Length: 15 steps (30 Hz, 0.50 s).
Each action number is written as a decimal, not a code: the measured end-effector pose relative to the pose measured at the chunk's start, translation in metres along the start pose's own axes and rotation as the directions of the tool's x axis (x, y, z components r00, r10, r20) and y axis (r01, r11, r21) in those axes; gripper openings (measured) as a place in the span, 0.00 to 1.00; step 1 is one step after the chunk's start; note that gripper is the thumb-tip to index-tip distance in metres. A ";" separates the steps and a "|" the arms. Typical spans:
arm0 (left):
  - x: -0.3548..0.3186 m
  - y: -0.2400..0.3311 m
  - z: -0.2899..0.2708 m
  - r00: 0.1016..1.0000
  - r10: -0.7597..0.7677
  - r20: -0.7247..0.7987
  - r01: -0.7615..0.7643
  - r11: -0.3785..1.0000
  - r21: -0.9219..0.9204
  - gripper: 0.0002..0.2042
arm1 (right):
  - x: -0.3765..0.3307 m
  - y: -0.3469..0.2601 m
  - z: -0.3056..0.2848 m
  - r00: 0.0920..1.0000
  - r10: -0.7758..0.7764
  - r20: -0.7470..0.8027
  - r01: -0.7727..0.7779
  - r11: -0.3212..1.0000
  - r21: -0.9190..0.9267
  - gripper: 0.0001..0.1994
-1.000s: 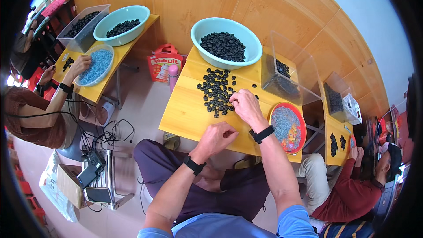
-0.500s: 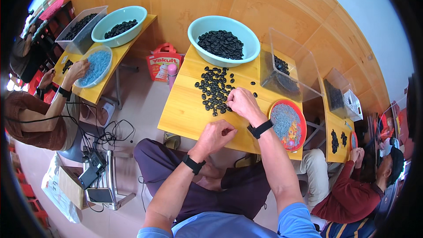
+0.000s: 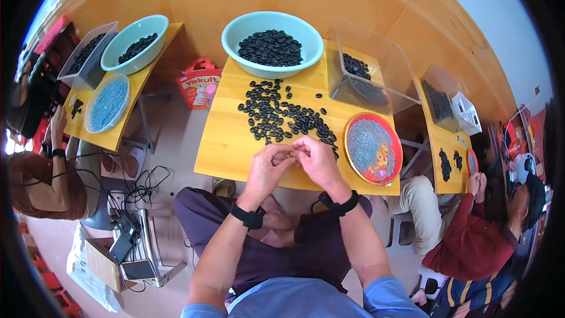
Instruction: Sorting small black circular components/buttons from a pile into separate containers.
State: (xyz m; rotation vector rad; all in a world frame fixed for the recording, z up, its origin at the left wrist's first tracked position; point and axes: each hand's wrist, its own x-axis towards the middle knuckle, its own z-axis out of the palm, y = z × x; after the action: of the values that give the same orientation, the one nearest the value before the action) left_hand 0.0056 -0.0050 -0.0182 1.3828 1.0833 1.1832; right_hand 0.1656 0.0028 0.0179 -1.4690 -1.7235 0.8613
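Note:
My left hand (image 3: pixel 266 168) and my right hand (image 3: pixel 318 164) meet over the front of a yellow wooden table (image 3: pixel 220 150), fingertips pinched together. Something tiny is between them, too hidden to name. Just beyond my fingers lies a loose spread of small, shiny black oval pieces (image 3: pixel 265 109). Beside my right hand stands a red, yellow-rimmed plate (image 3: pixel 381 175) heaped with tiny greyish-blue bits (image 3: pixel 366 141). Behind the spread sits a pale turquoise basin (image 3: pixel 232 53), holding many more black oval pieces (image 3: pixel 271 48).
A clear plastic bin (image 3: pixel 376 53) with black pieces stands at the table's back right. A red bag (image 3: pixel 197 85) is on the floor left of the table. People work at side tables on the left (image 3: pixel 144 62) and right (image 3: pixel 450 179). Cables (image 3: pixel 138 185) tangle at lower left.
My right hand has drawn back from the black pieces to meet my left. The left has moved forward over the table, its fingers now pinched. The whole view has shifted slightly.

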 end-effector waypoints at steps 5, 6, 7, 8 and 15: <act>-0.002 0.000 0.001 0.998 -0.012 0.063 0.008 0.998 0.057 0.08 | -0.021 0.027 0.015 0.996 0.090 -0.023 -0.078 0.944 0.320 0.05; -0.002 -0.001 0.002 0.998 -0.015 0.066 0.011 0.998 0.060 0.08 | -0.025 0.027 0.018 0.995 0.059 -0.076 -0.031 0.943 0.330 0.05; -0.002 -0.002 0.003 0.998 -0.019 0.068 0.015 0.998 0.064 0.09 | -0.029 0.027 0.021 0.991 0.029 -0.128 0.016 0.941 0.338 0.05; -0.005 -0.003 0.004 0.998 -0.019 0.057 0.014 0.996 0.086 0.09 | -0.033 0.027 0.023 0.988 0.023 -0.152 0.032 0.938 0.346 0.05; 0.006 -0.025 -0.001 0.996 -0.038 -0.087 0.030 0.996 -0.090 0.08 | -0.029 0.049 0.037 0.962 0.005 -0.274 0.107 0.913 0.395 0.06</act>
State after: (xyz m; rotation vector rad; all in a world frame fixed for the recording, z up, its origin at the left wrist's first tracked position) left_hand 0.0044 0.0044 -0.0421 1.2499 1.0987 1.2623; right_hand 0.1632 -0.0213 -0.0462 -1.1899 -1.2818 0.8829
